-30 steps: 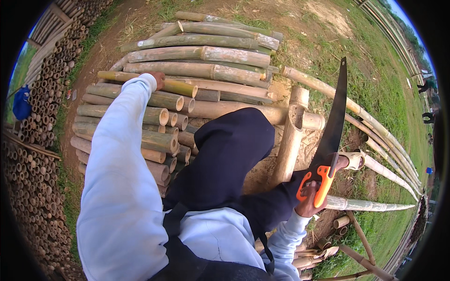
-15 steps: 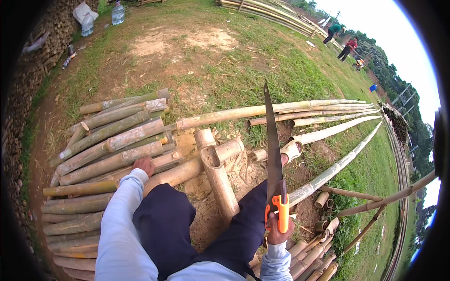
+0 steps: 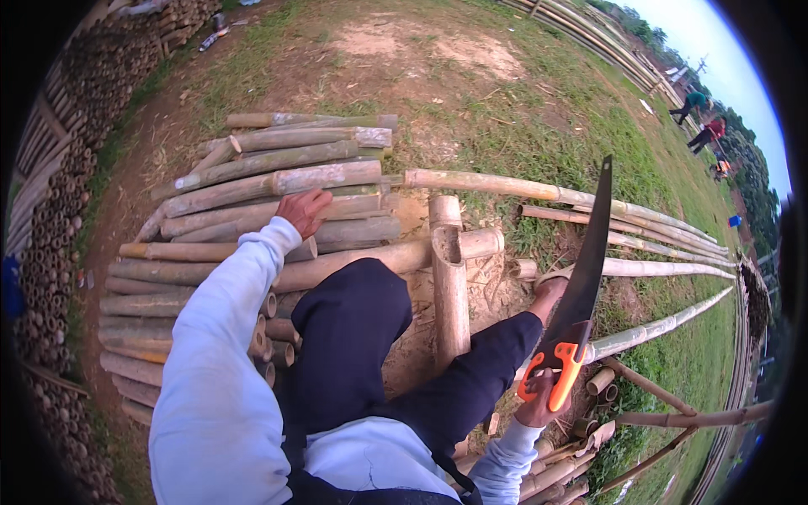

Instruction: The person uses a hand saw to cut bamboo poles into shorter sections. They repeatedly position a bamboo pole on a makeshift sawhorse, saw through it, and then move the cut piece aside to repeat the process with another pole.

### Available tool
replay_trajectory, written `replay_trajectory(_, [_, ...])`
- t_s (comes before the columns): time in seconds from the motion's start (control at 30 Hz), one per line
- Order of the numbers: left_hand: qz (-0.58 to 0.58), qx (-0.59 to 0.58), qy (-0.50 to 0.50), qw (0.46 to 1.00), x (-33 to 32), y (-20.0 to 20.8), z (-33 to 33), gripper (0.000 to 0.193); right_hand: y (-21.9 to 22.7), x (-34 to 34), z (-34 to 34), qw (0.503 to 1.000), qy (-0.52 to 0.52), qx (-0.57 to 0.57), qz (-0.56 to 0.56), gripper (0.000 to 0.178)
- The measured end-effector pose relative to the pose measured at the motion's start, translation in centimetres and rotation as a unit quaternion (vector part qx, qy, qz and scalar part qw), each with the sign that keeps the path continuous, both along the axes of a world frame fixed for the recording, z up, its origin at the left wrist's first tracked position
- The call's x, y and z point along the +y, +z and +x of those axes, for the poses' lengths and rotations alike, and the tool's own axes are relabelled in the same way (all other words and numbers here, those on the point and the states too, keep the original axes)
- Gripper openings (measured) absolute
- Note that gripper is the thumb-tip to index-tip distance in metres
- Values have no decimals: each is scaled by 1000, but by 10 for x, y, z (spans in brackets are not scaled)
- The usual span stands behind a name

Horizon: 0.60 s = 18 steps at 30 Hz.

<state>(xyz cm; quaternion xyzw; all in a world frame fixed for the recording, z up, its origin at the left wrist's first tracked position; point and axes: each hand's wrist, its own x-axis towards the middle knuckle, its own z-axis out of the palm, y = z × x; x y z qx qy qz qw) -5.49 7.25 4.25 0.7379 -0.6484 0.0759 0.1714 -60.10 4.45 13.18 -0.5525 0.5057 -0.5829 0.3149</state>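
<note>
My left hand (image 3: 305, 212) lies over the cut bamboo pieces (image 3: 328, 175) stacked side by side at my left, its fingers stretched out across them. In my right hand (image 3: 541, 404) is a handsaw (image 3: 582, 278), gripped by its orange and black handle with the blade pointing up and away. Between my legs, a notched bamboo post (image 3: 450, 311) crosses a thicker bamboo pole (image 3: 383, 257). A long bamboo pole (image 3: 505, 183) reaches from near the stack toward the far right. The saw blade is apart from the bamboo, in front of my right foot.
More long poles (image 3: 665, 268) lie on the grass at right. Short bamboo offcuts (image 3: 601, 381) and a pole frame (image 3: 673, 418) are near my right side. A large bamboo pile (image 3: 59, 210) stands at far left. Two people (image 3: 711, 133) are in the far right distance.
My left hand has moved farther away over the stacked bamboo. The view has shifted, so the scene sits farther right. The saw stays in my right hand.
</note>
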Motion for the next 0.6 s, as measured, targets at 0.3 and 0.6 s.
replay_trajectory(0.3, [-123,-117,-50,984,21,55,-35,63,0,-5,9,999,21,-27,-38,33])
replay_trajectory(0.6, [164,-135,-35,977,-65,107,-83,73,17,-2,0,999,17,-27,-39,24])
